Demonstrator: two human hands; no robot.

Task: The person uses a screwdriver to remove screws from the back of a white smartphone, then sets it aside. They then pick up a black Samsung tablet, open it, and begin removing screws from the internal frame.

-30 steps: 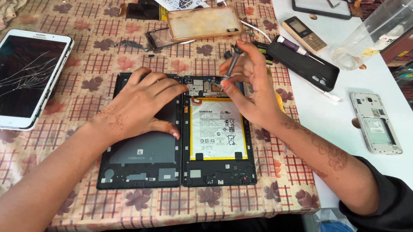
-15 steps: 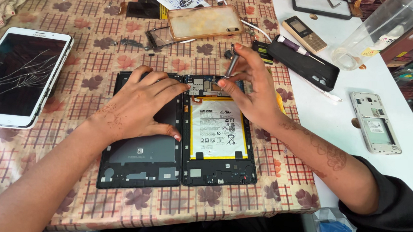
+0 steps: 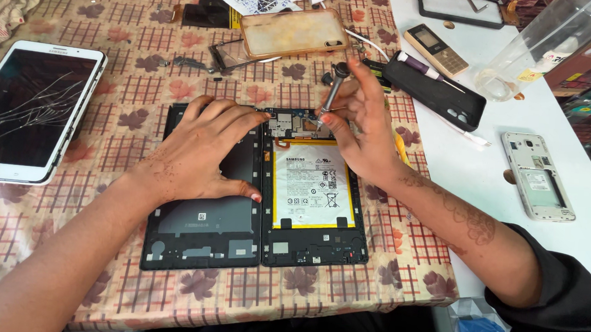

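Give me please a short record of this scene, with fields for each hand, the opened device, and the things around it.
left hand: left hand lies flat, palm down, on the dark left half of the opened tablet
right hand: right hand holds a screwdriver, tip down on the circuit board
battery: white battery, in the tablet's right half
left of it: white tablet with cracked screen
right of it: small phone with open back, black phone case
surface: patterned tablecloth

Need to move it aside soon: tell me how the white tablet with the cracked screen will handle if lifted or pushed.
The white tablet is probably stiff, being a flat slab lying level on the tablecloth. Its glass looks fragile: cracks fan across the lower screen, so pressing there may shed splinters. A push would likely drag, not glide, on the cloth.
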